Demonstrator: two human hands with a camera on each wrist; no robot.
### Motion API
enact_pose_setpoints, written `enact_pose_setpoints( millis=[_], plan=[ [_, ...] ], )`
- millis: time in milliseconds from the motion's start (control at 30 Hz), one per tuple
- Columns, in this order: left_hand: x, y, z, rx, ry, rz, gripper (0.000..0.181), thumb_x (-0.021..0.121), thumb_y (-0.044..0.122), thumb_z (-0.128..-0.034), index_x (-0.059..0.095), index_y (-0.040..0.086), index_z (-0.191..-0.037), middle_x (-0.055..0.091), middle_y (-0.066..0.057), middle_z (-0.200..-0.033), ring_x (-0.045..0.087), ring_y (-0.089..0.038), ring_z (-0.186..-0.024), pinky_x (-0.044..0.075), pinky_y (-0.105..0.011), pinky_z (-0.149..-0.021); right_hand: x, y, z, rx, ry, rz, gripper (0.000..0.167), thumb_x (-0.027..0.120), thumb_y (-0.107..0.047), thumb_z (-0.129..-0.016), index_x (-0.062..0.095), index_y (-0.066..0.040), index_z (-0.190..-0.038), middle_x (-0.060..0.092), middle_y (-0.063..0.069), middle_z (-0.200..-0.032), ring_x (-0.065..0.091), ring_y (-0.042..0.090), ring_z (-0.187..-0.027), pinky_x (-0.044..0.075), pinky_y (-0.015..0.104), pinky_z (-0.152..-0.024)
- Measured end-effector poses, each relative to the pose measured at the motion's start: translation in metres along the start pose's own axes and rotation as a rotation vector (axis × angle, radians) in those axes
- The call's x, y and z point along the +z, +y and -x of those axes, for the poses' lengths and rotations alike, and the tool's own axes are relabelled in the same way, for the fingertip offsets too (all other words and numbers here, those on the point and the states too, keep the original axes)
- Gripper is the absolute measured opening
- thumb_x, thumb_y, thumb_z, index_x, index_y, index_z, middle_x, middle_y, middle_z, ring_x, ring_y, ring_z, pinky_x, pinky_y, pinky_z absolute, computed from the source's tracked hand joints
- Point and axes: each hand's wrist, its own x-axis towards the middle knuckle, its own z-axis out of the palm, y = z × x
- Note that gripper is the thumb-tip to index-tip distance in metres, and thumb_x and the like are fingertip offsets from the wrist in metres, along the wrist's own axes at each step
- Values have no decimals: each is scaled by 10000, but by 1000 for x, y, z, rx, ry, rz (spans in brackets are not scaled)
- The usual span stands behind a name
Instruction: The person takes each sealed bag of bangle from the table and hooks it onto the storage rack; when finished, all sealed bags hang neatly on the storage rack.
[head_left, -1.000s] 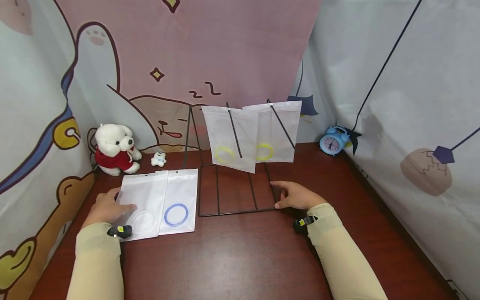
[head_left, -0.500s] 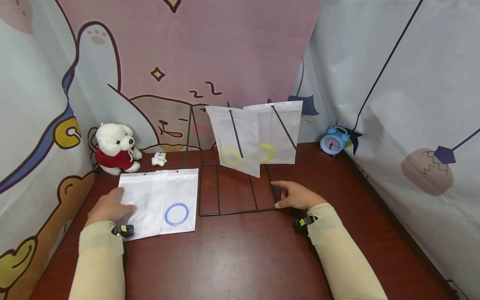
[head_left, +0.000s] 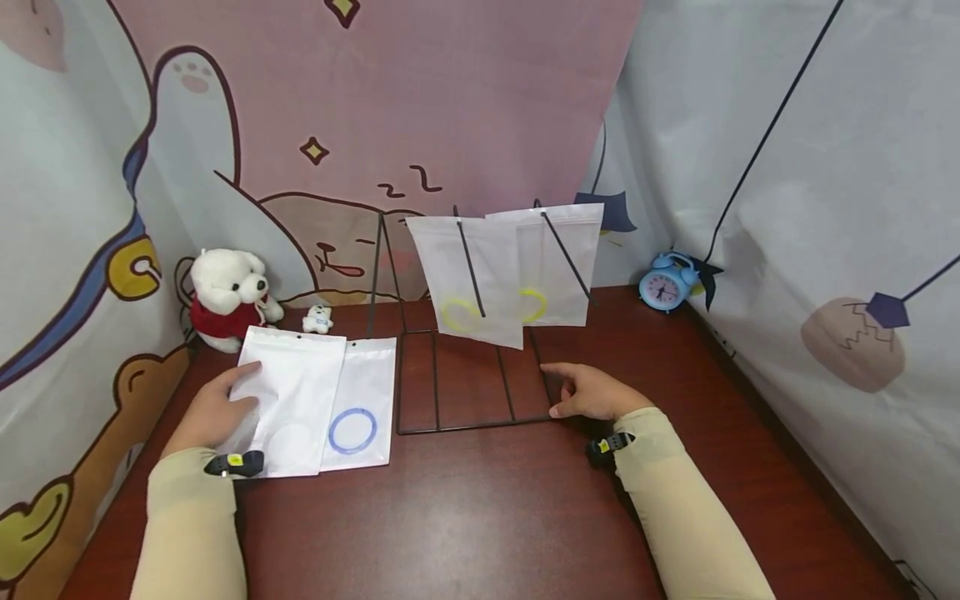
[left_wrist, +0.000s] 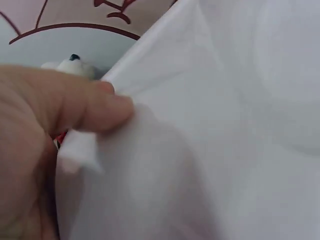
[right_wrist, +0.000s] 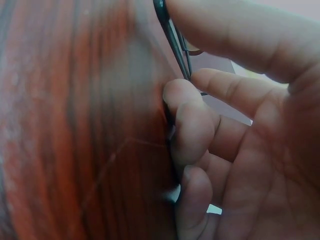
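Observation:
My left hand [head_left: 213, 412] pinches the left edge of a white zip bag [head_left: 300, 392] holding a pale ring. In the left wrist view the thumb [left_wrist: 105, 110] lies over the bag's edge, with the other fingers mostly hidden behind it. This bag is tilted up and overlaps a second white bag [head_left: 367, 371], which has a blue ring and lies on the table. My right hand [head_left: 592, 390] holds the front right corner of a black wire rack [head_left: 472, 427] between thumb and forefinger. Two bags with yellow rings, a left one [head_left: 498, 275] and a right one [head_left: 543, 267], hang from the rack's hooks.
Behind the flat bags sit a white plush dog [head_left: 228, 292] in red and a tiny white bear figure [head_left: 318, 319]. A blue alarm clock [head_left: 666, 282] stands at the back right. Printed cloth encloses the brown table [head_left: 450, 525] at the back and sides.
My left hand has gone from resting by the pale-ring bag's edge to pinching it, and the bag is raised and shifted right over the blue-ring bag. The left hanging bag sways; my right hand stays put.

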Motion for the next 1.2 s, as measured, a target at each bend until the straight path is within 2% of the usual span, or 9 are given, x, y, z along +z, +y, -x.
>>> enact_pose_setpoints(
  millis=[133, 367, 700, 800, 867, 933, 1033, 1100, 1200],
  plan=[
    [-2, 2, 1, 68, -8, 48, 666, 537, 66, -1032, 304, 61, -1656, 190, -338, -1692, 122, -616, -1543, 170, -801, -1173, 0, 1, 0, 9, 3, -7, 822, 862, -150, -886, 451, -114, -1598, 604, 59, -792, 552, 180, -721, 463, 335, -650],
    [-3, 13, 7, 30, -77, 151, 625, 517, 164, -1080, 321, 197, -1672, 168, -198, -1754, 55, -543, -1593, 165, -847, -1136, 1, 2, 0, 6, -2, -7, 829, 864, -167, -885, 448, -117, -1601, 604, 58, -787, 552, 180, -717, 464, 337, -644],
    [-5, 38, 22, 133, -85, 281, 538, 520, 230, -1116, 405, 203, -1640, 258, -144, -1742, 86, -471, -1614, 170, -819, -1167, -1, 1, -1, -9, -5, 4, 827, 860, -167, -891, 445, -111, -1603, 609, 54, -789, 556, 181, -722, 470, 338, -652],
    [-7, 48, 28, 185, -65, 275, 509, 541, 240, -1112, 459, 219, -1614, 346, -113, -1709, 230, -375, -1583, 334, -657, -1187, -1, 2, 0, -10, -8, -3, 829, 859, -163, -891, 442, -111, -1605, 605, 56, -781, 552, 181, -714, 467, 339, -650],
    [-9, 53, 33, 219, -51, 256, 492, 550, 243, -1110, 487, 227, -1598, 421, -99, -1648, 482, -313, -1353, 481, -478, -1048, -1, 2, -1, -13, -10, -7, 828, 859, -161, -890, 442, -109, -1604, 601, 56, -776, 548, 176, -712, 463, 338, -650],
    [-10, 59, 37, 253, -41, 226, 474, 553, 243, -1109, 513, 236, -1581, 428, -102, -1634, 493, -185, -1195, 480, -331, -892, -1, 2, -1, -17, -9, -9, 827, 860, -160, -889, 444, -106, -1602, 600, 56, -774, 548, 175, -712, 462, 338, -650],
    [-11, 67, 41, 287, -40, 212, 451, 560, 221, -1104, 549, 217, -1555, 422, -122, -1619, 446, -154, -1008, 423, -288, -750, 0, 2, -1, -16, -7, -6, 827, 859, -165, -890, 444, -106, -1602, 605, 56, -783, 550, 176, -717, 463, 338, -651],
    [-11, 72, 44, 316, -42, 212, 436, 558, 189, -1101, 569, 189, -1537, 401, -147, -1644, 449, -120, -1137, 440, -256, -800, 0, 2, -1, -14, -5, -3, 829, 860, -168, -889, 443, -107, -1603, 608, 57, -788, 551, 179, -717, 464, 340, -648],
    [-13, 78, 48, 358, -49, 218, 423, 559, 137, -1093, 586, 144, -1516, 465, -130, -1578, 499, -114, -1151, 480, -235, -825, 0, 2, -1, -10, -5, -1, 831, 860, -170, -890, 442, -108, -1605, 610, 56, -787, 551, 179, -712, 464, 339, -645]
  ],
)
